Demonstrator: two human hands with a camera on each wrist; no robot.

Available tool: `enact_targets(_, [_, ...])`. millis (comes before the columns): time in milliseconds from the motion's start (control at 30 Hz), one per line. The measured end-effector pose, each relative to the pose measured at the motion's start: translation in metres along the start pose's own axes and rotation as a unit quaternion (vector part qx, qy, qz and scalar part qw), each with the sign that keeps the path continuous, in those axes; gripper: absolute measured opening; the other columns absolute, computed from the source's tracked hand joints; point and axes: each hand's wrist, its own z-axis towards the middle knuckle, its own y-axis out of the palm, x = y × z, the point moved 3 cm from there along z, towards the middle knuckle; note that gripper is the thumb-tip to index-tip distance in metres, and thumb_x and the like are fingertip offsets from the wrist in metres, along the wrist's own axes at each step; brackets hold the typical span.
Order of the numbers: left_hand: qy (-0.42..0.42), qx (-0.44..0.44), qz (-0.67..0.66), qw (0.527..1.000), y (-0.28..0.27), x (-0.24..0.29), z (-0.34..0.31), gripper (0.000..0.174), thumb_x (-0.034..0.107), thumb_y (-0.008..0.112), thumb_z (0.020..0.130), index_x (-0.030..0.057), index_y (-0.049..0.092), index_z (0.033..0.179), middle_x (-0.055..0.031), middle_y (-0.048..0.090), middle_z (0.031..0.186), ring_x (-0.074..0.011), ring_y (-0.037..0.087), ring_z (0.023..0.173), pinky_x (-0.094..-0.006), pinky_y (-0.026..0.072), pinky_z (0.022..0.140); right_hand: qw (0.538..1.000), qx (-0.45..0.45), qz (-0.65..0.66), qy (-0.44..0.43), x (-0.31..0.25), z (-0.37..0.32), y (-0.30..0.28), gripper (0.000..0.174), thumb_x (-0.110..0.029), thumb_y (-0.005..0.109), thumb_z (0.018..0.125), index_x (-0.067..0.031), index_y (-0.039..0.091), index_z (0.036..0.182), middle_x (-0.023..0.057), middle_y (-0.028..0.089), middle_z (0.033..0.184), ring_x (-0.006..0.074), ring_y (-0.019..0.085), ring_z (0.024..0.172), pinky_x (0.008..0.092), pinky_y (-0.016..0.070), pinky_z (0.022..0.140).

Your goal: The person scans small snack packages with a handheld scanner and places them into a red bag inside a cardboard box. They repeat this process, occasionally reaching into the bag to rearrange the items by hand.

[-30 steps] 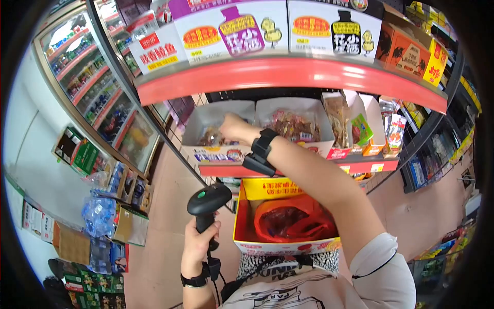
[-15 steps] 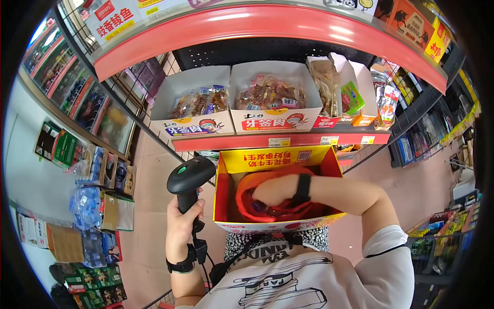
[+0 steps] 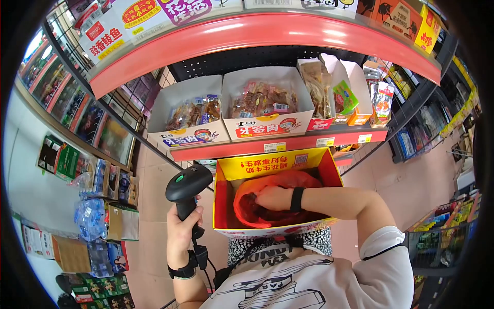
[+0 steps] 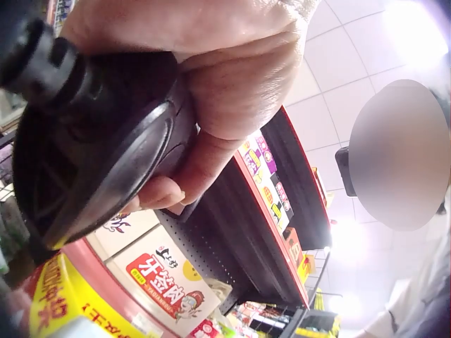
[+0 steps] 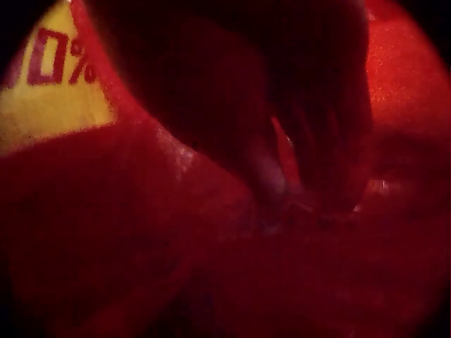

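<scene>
My left hand (image 3: 180, 234) grips the handle of a black barcode scanner (image 3: 188, 184), held upright left of a yellow-and-red carton (image 3: 280, 158). In the left wrist view, the thumb and fingers wrap the scanner (image 4: 106, 162). My right hand (image 3: 274, 198) reaches down inside a red plastic bag (image 3: 290, 179) lying in that carton. In the dark right wrist view, the thumb and fingers (image 5: 268, 172) point down close together, near faint glints of wrapper. I cannot tell whether they pinch anything. Two white display boxes ahead hold wrapped meat snacks (image 3: 262, 100).
A red-edged shelf (image 3: 278, 36) hangs above the snack boxes, with printed cartons on it. Narrow boxes of packets (image 3: 346, 98) stand to the right on the lower shelf (image 3: 298, 140). Drink packs (image 3: 90, 219) are stacked on the floor at left, near a glass-door fridge.
My right hand has gone from the left snack box on the shelf down into the red bag, where it stays over the last half second. The left hand keeps holding the scanner.
</scene>
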Motion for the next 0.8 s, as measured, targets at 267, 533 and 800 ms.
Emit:
enact_targets(267, [0.008,0.003,0.005,1.000,0.001,0.000,0.002,0.024,0.007,0.062,0.079,0.0013,0.055,0.102,-0.0017,0.051,0.064,-0.0096,0.048,0.055,-0.0221,0.0381,0.053,0.992,0.049,0.115,-0.026,-0.007,-0.044,-0.113,0.014,-0.016,0.062,0.077,-0.0045,0.054,0.074,0.0143,0.060,0.072,0.0311,0.060,0.071,0.0420,0.0448,0.060])
enact_targets(533, [0.005,-0.006,-0.006,1.000,0.004,0.001,0.002,0.023,0.004,0.063,0.079,-0.0004,0.056,0.100,-0.0004,0.053,0.066,-0.0076,0.048,0.054,-0.0216,0.0386,0.051,0.930,0.252,0.261,0.053,0.030,-0.067,-0.146,0.018,-0.009,0.067,0.078,-0.0035,0.051,0.078,0.0036,0.055,0.066,0.0113,0.052,0.061,0.0280,0.0404,0.054])
enact_targets(800, [0.011,-0.013,-0.003,1.000,0.005,0.001,0.002,0.023,0.005,0.063,0.079,-0.0006,0.057,0.101,-0.0006,0.053,0.065,-0.0076,0.049,0.055,-0.0211,0.0387,0.051,0.866,0.186,0.437,0.159,0.036,-0.069,-0.135,0.014,-0.005,0.065,0.080,-0.0033,0.051,0.080,0.0043,0.059,0.069,0.0086,0.058,0.059,0.0214,0.0472,0.050])
